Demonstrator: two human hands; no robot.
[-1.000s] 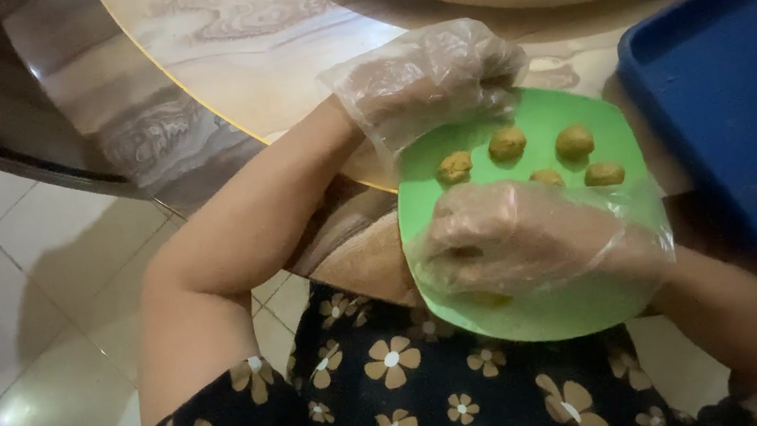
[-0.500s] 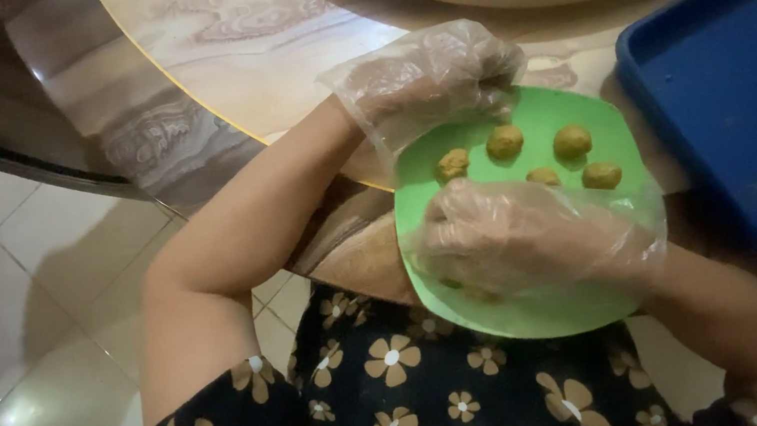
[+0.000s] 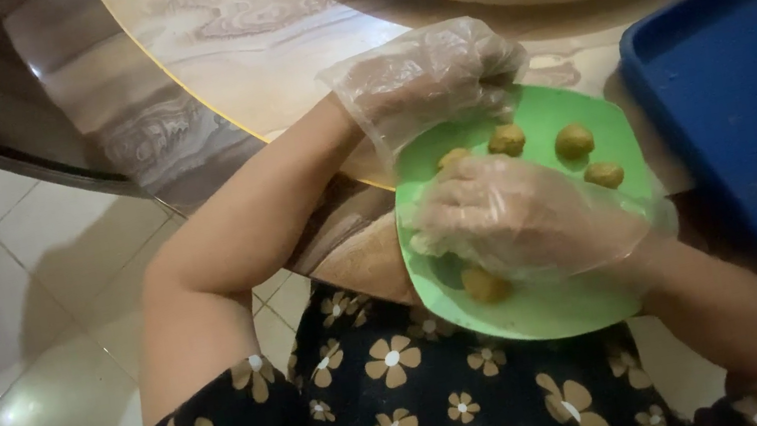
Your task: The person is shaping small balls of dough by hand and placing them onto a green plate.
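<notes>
Two gloved hands work over a green plate [image 3: 556, 311] that sits at the near edge of a round marble table [image 3: 271, 47], and we take that plate as our landmark. Our left hand [image 3: 423, 79], in a thin clear plastic glove, is curled over the plate's far-left rim, fingers bent and gripping the edge. Our right hand [image 3: 526, 220], gloved the same way, lies across the middle of the plate with its fingers loosely bent and pointing left; we cannot tell whether it holds anything beneath the palm. Small yellowish-brown dough balls [image 3: 574, 141] rest on the far part of the plate, well apart from one another, and one more dough lump [image 3: 486, 284] lies on the near-left part, just under the right hand. Right of the plate stands a blue tray [image 3: 745, 94], close beside it. Below the plate we see a dark dress with pale flowers [image 3: 400, 412], and left of it a tiled floor [image 3: 23, 330].
</notes>
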